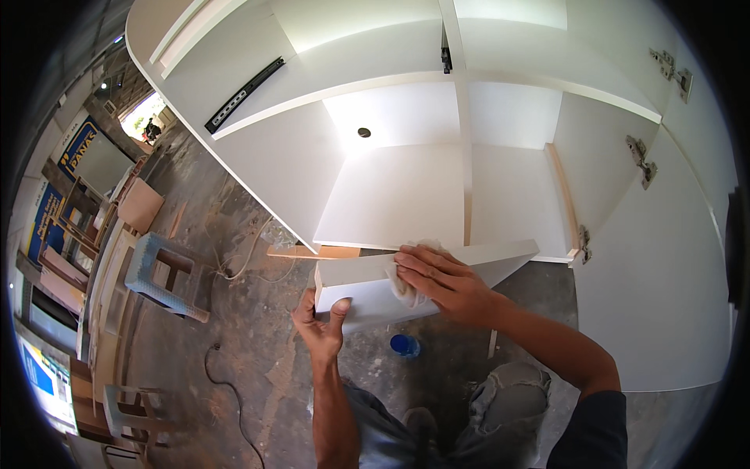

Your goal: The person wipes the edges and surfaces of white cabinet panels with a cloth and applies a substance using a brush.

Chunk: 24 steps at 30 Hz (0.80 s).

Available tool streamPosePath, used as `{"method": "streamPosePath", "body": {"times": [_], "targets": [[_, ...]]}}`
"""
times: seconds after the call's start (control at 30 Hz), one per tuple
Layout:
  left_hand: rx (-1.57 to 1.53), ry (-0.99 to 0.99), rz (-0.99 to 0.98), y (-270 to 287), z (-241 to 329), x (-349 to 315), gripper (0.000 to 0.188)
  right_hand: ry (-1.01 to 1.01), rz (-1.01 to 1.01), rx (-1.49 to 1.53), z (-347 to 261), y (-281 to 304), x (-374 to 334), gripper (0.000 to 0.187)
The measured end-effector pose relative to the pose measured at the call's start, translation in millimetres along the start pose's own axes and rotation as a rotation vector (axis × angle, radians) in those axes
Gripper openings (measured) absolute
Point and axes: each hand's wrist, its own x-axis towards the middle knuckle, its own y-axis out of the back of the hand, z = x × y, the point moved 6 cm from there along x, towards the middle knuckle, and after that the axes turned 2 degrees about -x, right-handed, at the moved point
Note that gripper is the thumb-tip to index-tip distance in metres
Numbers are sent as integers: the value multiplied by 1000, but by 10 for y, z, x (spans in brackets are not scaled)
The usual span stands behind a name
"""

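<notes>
A long white panel-like piece [359, 309], box-shaped at its near left end, lies across in front of me below the white cabinet [391, 187]. My left hand [322, 320] grips its left end, thumb on the face and fingers behind the end. A pale cloth [404, 289] is bunched under my right hand [437, 280], which presses it against the piece's top edge and face. The fingers of that hand are bent together over the cloth. The far right end of the piece tapers away near the cabinet's bottom edge.
An open white door [656, 266] with metal hinges [641, 160] stands at right. A black drawer runner [246, 95] is fixed inside the cabinet. On the floor are a blue cup-like container [405, 345], a blue-grey stool [166, 275], a dark cable [230, 387] and a wooden strip [312, 252].
</notes>
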Motion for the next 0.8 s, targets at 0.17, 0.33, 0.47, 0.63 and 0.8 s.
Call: {"method": "streamPosePath", "body": {"times": [0.17, 0.33, 0.47, 0.63, 0.8], "targets": [[-23, -5, -1, 50, -120, -50, 32, 166, 131, 147, -290, -227, 599, 42], [-30, -37, 70, 62, -94, -36, 32, 109, 92, 124, -167, -154, 362, 39], [9, -12, 4, -31, 7, 20, 29, 37, 51, 10, 53, 72, -62, 42], [-71, -95, 15, 38, -100, -36, 25, 207, 71, 164, -291, -75, 576, 45], [43, -80, 30, 12, -21, 17, 28, 172, 45, 81, -65, 9, 185, 40]]}}
